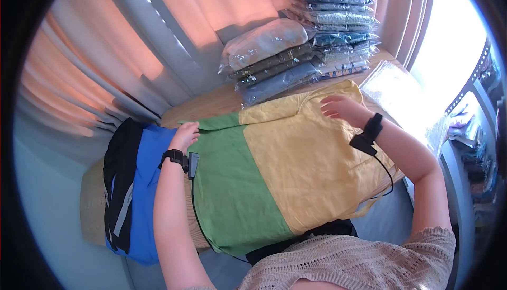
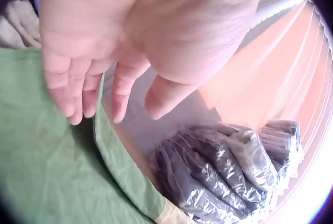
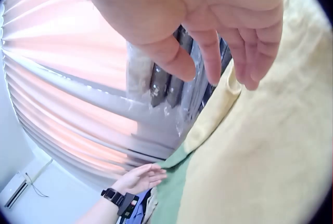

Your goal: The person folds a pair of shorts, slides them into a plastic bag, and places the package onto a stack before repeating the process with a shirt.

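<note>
A two-coloured cloth piece, green on the left and yellow on the right (image 1: pixel 301 163), lies spread on the table in the head view. Its far edge is folded over in a long strip. My left hand (image 1: pixel 185 136) is at the green far corner; in the left wrist view its fingertips (image 2: pixel 75 117) hang right at the folded green edge, the thumb apart from them. Over the yellow far corner is my right hand (image 1: pixel 346 110). Its fingers (image 3: pixel 252 73) point down beside the yellow fold in the right wrist view, thumb spread away and nothing pinched.
Behind the cloth, plastic-bagged folded garments (image 1: pixel 280 60) stand in a low pile beside a taller bagged stack (image 1: pixel 343 21). Blue and black clothing (image 1: pixel 150 158) lies at the left. Clear plastic bags (image 1: pixel 393 92) are at the right, and curtains (image 1: pixel 127 42) hang behind.
</note>
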A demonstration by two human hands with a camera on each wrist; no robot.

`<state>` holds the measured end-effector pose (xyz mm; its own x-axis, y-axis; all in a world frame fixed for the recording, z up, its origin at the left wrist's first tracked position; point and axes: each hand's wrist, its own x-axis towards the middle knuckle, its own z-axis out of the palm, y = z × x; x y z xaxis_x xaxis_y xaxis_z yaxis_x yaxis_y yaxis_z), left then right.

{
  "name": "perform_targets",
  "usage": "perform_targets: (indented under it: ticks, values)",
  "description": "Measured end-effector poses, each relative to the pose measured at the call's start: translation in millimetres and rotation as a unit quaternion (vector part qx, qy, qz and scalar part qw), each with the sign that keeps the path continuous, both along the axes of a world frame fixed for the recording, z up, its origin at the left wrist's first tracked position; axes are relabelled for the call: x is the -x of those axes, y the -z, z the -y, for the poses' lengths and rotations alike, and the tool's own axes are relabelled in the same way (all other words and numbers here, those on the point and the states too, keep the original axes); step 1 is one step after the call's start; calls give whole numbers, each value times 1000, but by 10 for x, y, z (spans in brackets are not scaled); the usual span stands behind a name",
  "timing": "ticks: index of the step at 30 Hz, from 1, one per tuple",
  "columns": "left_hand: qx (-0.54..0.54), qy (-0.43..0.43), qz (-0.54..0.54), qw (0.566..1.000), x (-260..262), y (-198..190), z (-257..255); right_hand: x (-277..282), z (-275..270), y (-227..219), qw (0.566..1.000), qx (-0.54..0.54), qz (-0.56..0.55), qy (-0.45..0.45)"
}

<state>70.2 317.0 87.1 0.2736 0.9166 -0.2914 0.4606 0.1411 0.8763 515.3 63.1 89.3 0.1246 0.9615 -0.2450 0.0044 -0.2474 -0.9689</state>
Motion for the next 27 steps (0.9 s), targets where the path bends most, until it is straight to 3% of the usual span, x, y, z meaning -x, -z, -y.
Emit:
perform_targets:
  ticks: [3,4,6,9,11,13,15,17,22,24,26,27]
  values:
    - [47,120,-35,991,-180,10,144,410,-156,-67,991,67,24,-116]
    - [70,177,-49,980,-254,-22,240,466,-229,-37,991,68,23,-115]
    - [50,202,-70,976,-315,-57,311,529,-383,50,986,13,55,-156]
    - [-166,177,6,970,-254,-240,576,523,-349,-114,976,-152,149,-57]
    - [-246,213,-15,945,29,-407,866,445,-27,-442,983,-146,96,-52]
    - [-261,181,-63,946,318,-639,1443,308,492,-632,980,-185,79,0]
    - [-234,137,-44,962,635,-669,1943,109,1085,-672,968,-205,120,86]
    - [-239,75,-79,965,1056,-475,2328,-16,1641,-583,951,-199,106,213]
    - [-241,-85,-80,963,1674,127,3271,-30,2738,189,862,-130,108,478]
    - [-151,-159,20,975,1794,442,3542,24,2950,592,845,-128,60,516]
    - [-143,-217,-1,966,1679,640,3707,133,2903,726,840,-107,97,523]
    - [-130,-218,-1,967,1621,716,3755,88,2828,822,838,-116,180,502]
